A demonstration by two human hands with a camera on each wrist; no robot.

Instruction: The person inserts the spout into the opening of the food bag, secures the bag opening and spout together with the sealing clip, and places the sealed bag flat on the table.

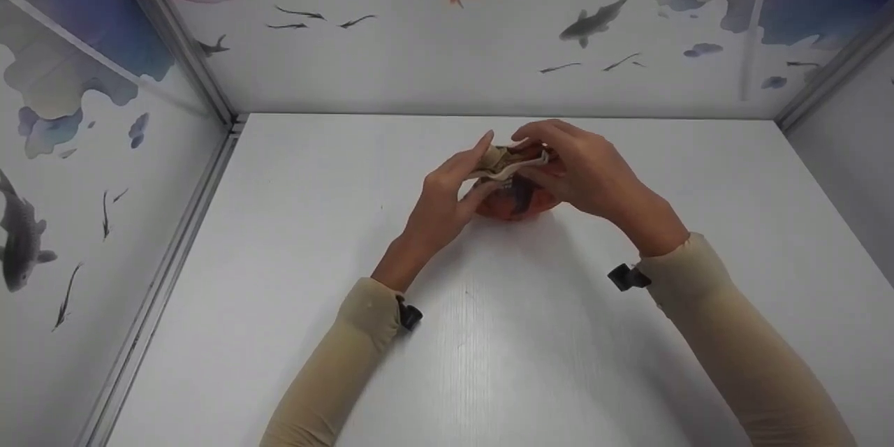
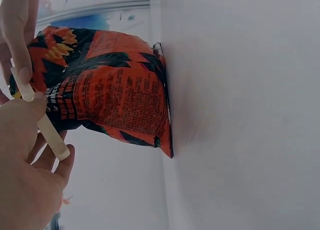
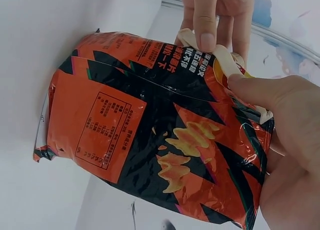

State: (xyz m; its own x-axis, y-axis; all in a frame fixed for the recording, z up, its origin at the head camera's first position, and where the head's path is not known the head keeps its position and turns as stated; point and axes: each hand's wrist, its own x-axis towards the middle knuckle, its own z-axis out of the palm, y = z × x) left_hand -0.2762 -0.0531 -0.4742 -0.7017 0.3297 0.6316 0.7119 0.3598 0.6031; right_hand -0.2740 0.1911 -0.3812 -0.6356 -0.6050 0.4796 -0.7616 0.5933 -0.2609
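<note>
Against fish-printed panels (image 1: pixel 447 66), observed orange-black bag (image 2: pixel 120 94) upright on white table (image 1: pixel 489 342). Noted left hand (image 1: pixel 443 192) and right hand (image 1: pixel 594 171) pinching pale strip (image 2: pixel 51 136) at bag's top.

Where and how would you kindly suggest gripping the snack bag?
I'd probably cup the snack bag round its bulging middle, from left and right: it stands on its bottom edge, and left hand and right hand occupy its top.
</note>
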